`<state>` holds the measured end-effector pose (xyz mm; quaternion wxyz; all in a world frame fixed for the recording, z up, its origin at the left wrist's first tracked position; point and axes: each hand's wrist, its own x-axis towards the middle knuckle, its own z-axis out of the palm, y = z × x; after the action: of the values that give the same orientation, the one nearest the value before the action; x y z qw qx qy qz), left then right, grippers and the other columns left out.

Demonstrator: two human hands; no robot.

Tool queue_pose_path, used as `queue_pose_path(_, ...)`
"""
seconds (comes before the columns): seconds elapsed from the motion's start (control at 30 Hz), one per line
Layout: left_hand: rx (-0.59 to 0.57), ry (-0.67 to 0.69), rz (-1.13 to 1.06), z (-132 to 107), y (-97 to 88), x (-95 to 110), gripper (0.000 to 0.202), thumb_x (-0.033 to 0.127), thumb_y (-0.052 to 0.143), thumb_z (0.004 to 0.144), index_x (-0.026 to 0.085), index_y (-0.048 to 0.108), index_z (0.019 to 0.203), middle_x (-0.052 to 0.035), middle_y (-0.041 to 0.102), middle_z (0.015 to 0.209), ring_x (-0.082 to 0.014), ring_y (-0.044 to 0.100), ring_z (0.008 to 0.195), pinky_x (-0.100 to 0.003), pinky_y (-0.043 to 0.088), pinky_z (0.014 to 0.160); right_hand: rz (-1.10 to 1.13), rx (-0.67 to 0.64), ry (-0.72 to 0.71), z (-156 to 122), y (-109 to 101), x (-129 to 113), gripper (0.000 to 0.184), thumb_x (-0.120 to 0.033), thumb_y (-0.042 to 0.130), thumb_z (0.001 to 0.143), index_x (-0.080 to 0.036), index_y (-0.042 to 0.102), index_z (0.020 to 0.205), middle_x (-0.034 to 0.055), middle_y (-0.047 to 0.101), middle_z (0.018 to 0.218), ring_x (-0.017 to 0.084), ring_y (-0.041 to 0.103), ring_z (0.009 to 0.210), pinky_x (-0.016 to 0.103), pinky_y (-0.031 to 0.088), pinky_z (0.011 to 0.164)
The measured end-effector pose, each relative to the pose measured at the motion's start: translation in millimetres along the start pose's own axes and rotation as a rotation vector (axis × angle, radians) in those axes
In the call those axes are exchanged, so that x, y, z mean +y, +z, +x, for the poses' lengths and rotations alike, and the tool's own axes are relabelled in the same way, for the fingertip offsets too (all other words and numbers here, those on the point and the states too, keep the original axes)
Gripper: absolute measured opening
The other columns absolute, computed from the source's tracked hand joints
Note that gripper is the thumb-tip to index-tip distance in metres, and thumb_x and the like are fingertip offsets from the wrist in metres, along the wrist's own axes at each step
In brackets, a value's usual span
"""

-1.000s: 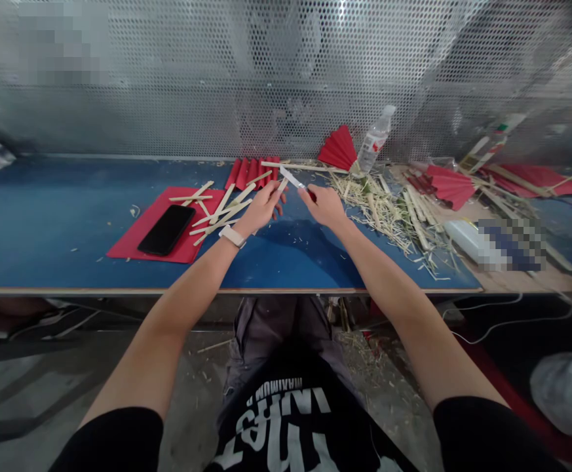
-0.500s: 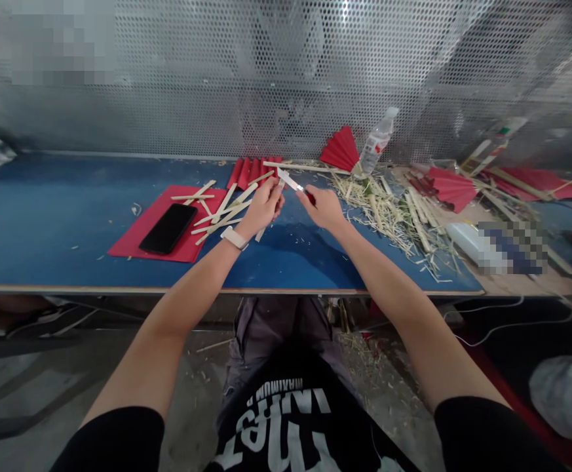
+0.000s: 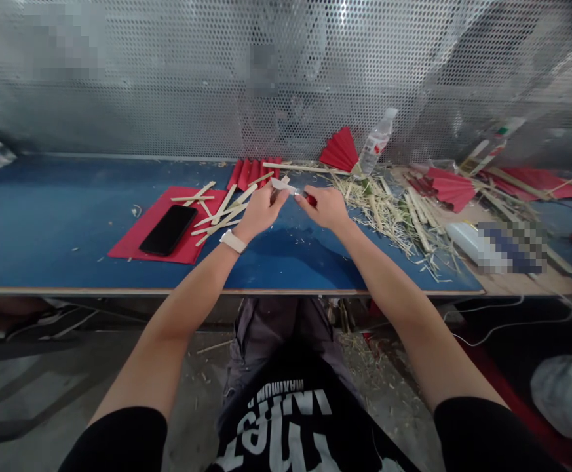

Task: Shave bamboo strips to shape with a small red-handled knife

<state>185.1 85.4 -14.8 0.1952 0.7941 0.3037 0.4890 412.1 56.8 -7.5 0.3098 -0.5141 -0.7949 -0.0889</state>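
My right hand (image 3: 329, 208) is closed around the red handle of a knife (image 3: 286, 188), whose pale blade points left. The blade lies across the fingertips of my left hand (image 3: 261, 213), which is closed on a thin bamboo strip (image 3: 286, 179). Only a short end of that strip shows beyond the fingers. To the left, several cut bamboo strips (image 3: 223, 208) lie crossed, partly over a red sheet (image 3: 127, 244). A black phone (image 3: 168, 229) rests on the same sheet. Behind my hands is a pleated red paper (image 3: 253, 172).
Right of my hands is a heap of bamboo shavings (image 3: 381, 213). Beyond it stand a red paper fan (image 3: 339, 149) and a plastic bottle (image 3: 377, 143). A perforated metal panel (image 3: 192, 85) closes off the back of the blue table (image 3: 44, 223). Further right lies another red fan (image 3: 450, 188).
The knife blade has dropped and turned flatter, now across my left fingertips. The strip's lower end, visible below my left hand before, is out of sight.
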Motion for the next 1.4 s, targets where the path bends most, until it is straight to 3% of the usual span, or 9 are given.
queue_pose_path(0.13, 0.003, 0.005, 0.047, 1.7, 1.3, -6.7, 0.064, 0.083, 0.044, 0.109, 0.024, 0.059, 0.09, -0.0004, 0.05, 0.067, -0.0183, 0.05, 0.059, -0.038, 0.045, 0.065, 0.011, -0.022, 0.003, -0.2, -1.7, -2.2, 0.047, -0.06, 0.042, 0.115, -0.026, 0.056, 0.085, 0.006, 0.062, 0.072, 0.023, 0.053, 0.068, 0.038, 0.027, 0.067)
queue_pose_path(0.5, -0.03, -0.025, -0.007, 3.6, 0.9, -4.1, 0.07, 0.087, 0.038, 0.109, 0.025, 0.056, 0.081, -0.0015, 0.051, 0.064, -0.0188, 0.051, 0.061, -0.037, 0.039, 0.061, 0.271, -0.115, 0.039, 3.8, 4.5, -9.8, 0.046, -0.058, 0.044, 0.115, -0.027, 0.044, 0.081, 0.0031, 0.056, 0.071, 0.021, 0.049, 0.067, 0.039, 0.036, 0.071)
queue_pose_path(0.7, -0.102, -0.036, 0.024, 2.6, -2.6, -0.3, 0.071, 0.085, 0.036, 0.11, 0.025, 0.052, 0.077, -0.0032, 0.053, 0.067, -0.019, 0.054, 0.067, -0.037, 0.044, 0.066, 0.299, -0.124, 0.01, 2.9, -2.0, -7.5, 0.061, -0.072, 0.036, 0.115, -0.027, 0.039, 0.075, 0.0015, 0.049, 0.064, 0.019, 0.046, 0.063, 0.039, 0.033, 0.069)
queue_pose_path(0.9, -0.185, -0.037, -0.019, 0.7, -2.0, 0.8, 0.07, 0.083, 0.031, 0.112, 0.025, 0.048, 0.075, -0.0029, 0.051, 0.067, -0.0179, 0.051, 0.064, -0.038, 0.042, 0.065, 0.271, -0.125, -0.003, 2.8, -7.2, -8.3, 0.057, -0.065, 0.041, 0.116, -0.026, 0.037, 0.074, 0.0011, 0.045, 0.063, 0.019, 0.042, 0.062, 0.039, 0.03, 0.067)
queue_pose_path(1.03, -0.119, -0.052, -0.023, 0.7, 0.4, -0.4, 0.069, 0.083, 0.032, 0.112, 0.025, 0.049, 0.078, -0.0025, 0.05, 0.068, -0.0181, 0.05, 0.064, -0.037, 0.041, 0.063, 0.277, -0.106, 0.038, 3.9, -5.6, -11.7, 0.056, -0.064, 0.042, 0.116, -0.026, 0.039, 0.075, 0.0019, 0.049, 0.065, 0.02, 0.045, 0.065, 0.039, 0.032, 0.068)
queue_pose_path(1.2, -0.017, -0.036, -0.001, 1.4, 3.4, -2.3, 0.07, 0.086, 0.033, 0.11, 0.025, 0.05, 0.079, -0.0019, 0.049, 0.066, -0.0186, 0.05, 0.061, -0.039, 0.042, 0.064, 0.385, -0.068, 0.058, 5.1, 3.9, -15.9, 0.063, -0.075, 0.038, 0.114, -0.027, 0.038, 0.074, 0.0011, 0.047, 0.065, 0.019, 0.045, 0.065, 0.039, 0.034, 0.069)
queue_pose_path(1.4, 0.017, -0.07, -0.068, 1.5, 8.8, -4.1, 0.069, 0.085, 0.033, 0.11, 0.025, 0.059, 0.088, -0.0019, 0.049, 0.068, -0.0191, 0.054, 0.064, -0.037, 0.047, 0.06, 0.485, -0.048, 0.144, 4.1, 12.4, -26.2, 0.069, -0.084, 0.035, 0.112, -0.027, 0.041, 0.074, 0.0017, 0.051, 0.065, 0.019, 0.047, 0.067, 0.038, 0.038, 0.066)
